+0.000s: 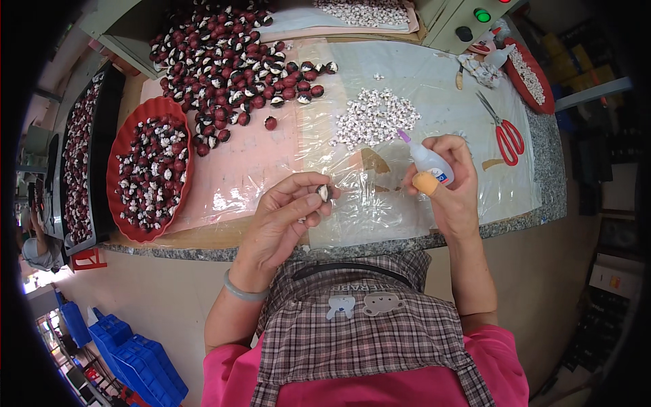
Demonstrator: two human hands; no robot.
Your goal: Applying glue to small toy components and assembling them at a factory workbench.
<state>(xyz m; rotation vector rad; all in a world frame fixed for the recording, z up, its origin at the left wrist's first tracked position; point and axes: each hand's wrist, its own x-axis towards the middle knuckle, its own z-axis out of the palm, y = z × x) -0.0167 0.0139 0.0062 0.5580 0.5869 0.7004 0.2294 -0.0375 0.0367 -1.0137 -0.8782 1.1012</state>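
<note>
1. Speckled grey granite worktop (550,169) curves along the near side, overlaid with paper and wrinkled, glossy transparent plastic film (234,197).
2. Small printing in blue and red marks the white label of a translucent squeeze bottle with a purple nozzle (432,163); fingers partly cover it. Lettering also runs across the brown-and-black checked cloth apron (359,346), above two animal-shaped patches.
3. Right hand (458,193): fingers wrapped round the bottle, its nozzle pointing up and left; an orange-yellow cover (425,182) sheathes the thumb.
4. Left hand (285,214): thumb and fingertips pinch a small rounded dark-and-cream piece (323,193), held above the film near the worktop's front edge.
5. Glossy dark-red, black and white balls (224,74) heap at the back left; more fill a red plastic dish with a scalloped rim (114,176).
6. Tiny white pieces (376,117) lie in a loose pile just beyond the nozzle. Red-handled metal scissors (508,141) rest farther right.
7. Bare film stretches between both hands, which stand well apart from the scalloped dish.
</note>
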